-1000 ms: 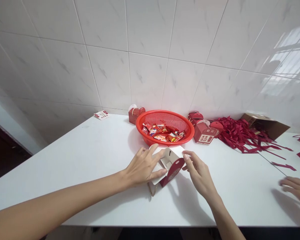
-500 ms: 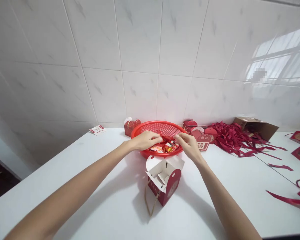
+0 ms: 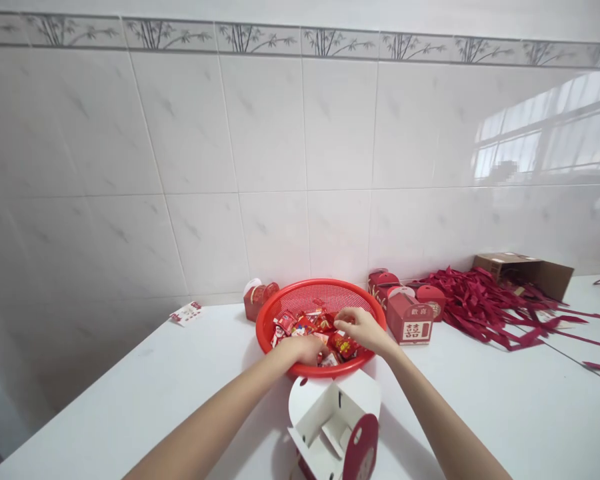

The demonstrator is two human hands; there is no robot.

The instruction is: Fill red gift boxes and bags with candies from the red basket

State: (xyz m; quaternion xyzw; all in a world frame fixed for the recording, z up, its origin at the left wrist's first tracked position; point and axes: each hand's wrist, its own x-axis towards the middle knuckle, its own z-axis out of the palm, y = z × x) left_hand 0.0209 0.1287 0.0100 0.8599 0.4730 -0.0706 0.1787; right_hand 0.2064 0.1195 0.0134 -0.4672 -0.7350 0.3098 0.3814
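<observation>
Wrapped red candies [image 3: 310, 323] lie in a red plastic mesh basket [image 3: 373, 300] against the wall. My left hand [image 3: 306, 349] is inside the basket at its near side, palm down. Its fingertips are sunk among the candies, so their grip is hidden. My right hand [image 3: 360, 328] is over the right half of the candies, fingers loosely bent and apart, with nothing visible between them. In front of the basket, between my forearms, stands an open red-and-white gift box [image 3: 325, 427]. Its flaps are spread and its white inside shows no candy.
Several closed red gift boxes [image 3: 411, 320] stand right of the basket, another small red box [image 3: 257, 300] at its left. Farther right lie a heap of dark red ribbons [image 3: 475, 300] and a cardboard box [image 3: 555, 277]. A printed card [image 3: 186, 313] lies near the table's left edge.
My view has tilted up, showing more wall. Both hands have gone lower into the basket, the left one down among the candies. The gift box stays in place on the table.
</observation>
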